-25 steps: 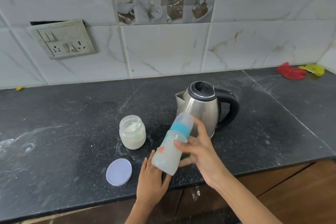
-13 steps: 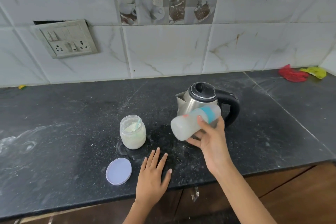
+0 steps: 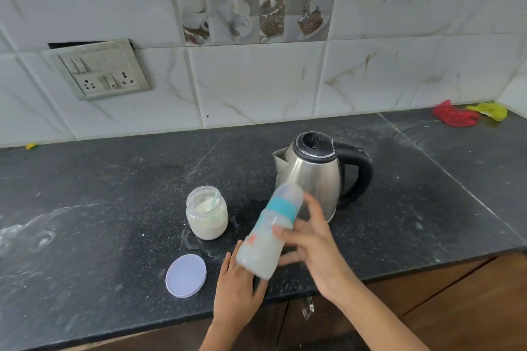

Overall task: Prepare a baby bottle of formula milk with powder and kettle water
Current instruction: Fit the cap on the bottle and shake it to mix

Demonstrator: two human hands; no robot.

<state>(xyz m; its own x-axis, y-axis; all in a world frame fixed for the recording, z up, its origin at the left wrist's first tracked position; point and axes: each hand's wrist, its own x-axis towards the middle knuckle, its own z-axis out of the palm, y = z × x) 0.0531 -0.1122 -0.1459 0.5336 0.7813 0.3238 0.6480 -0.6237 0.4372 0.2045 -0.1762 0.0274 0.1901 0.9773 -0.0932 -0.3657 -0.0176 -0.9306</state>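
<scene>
My right hand (image 3: 310, 245) grips a capped baby bottle (image 3: 268, 234) with a teal collar, full of milky white liquid, tilted with its cap up and to the right, above the counter's front edge. Its outline is motion-blurred. My left hand (image 3: 236, 291) lies flat on the black counter (image 3: 99, 222), fingers straight, just under the bottle's base. Behind the bottle stands a steel kettle (image 3: 316, 177) with a black lid and handle. An open jar of white powder (image 3: 207, 212) with a scoop handle inside sits left of the bottle. The jar's pale lid (image 3: 186, 275) lies nearer the edge.
White powder is dusted over the counter around the jar and at the far left. Red and yellow cloths (image 3: 467, 113) lie at the back right corner. A switch and socket plate (image 3: 102, 71) hangs on the tiled wall. Wooden cabinet fronts (image 3: 456, 308) run below the counter.
The bottle swung from tilted, up to lying sideways in front of the kettle, and back down to tilted over my left hand. My left hand stayed flat on the counter.
</scene>
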